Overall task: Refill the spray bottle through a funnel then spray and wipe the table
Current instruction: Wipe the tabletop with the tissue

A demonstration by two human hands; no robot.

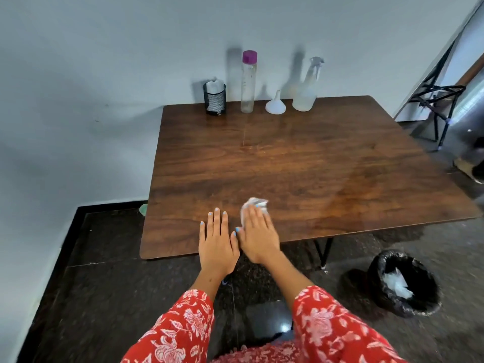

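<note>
Right hand (258,233) lying flat, fingers straight, pressing crumpled tissue (255,205) onto table (327,166) near front edge. Left hand (217,238) resting just beside it, fingers straight and spread, holding nothing.

Wiping step looking underway. Unwiped tabletop stretching away forward and to right of tissue, so right hand nearer for next stroke.

Far edge, by wall: funnel (275,104) sitting mouth-down, spray bottle (306,87) standing just beside it, both well apart from hands.
</note>
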